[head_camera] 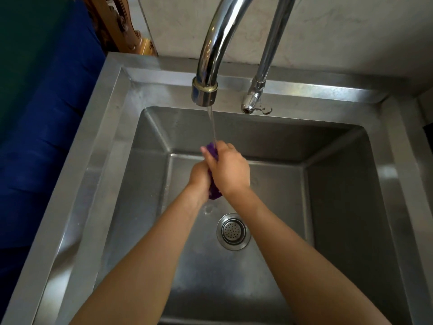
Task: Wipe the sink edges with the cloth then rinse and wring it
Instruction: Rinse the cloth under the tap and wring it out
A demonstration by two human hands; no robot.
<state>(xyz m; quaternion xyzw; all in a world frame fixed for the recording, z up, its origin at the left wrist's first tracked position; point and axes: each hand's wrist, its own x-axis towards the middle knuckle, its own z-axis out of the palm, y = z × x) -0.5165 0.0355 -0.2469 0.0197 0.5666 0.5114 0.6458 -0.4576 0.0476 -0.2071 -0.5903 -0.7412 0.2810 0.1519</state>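
The purple cloth [214,192] is bunched into a roll over the middle of the sink basin, under a thin water stream [212,124] from the big faucet [212,55]. The left hand [199,177] grips its lower part and the right hand [229,171] curls round its upper part, the two touching. The basin walls stand well apart from them on every side. The drain strainer [233,231] lies just below. A flat sink rim [110,127] frames the basin, and a thinner tap [257,92] overhangs the back edge.

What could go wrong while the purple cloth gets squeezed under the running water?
The stream from the faucet lands on the cloth that the left hand and right hand grip, so wringing may not dry it. Water might splash off both hands onto the sink rim. If the cloth slips, it could cover the drain strainer below.
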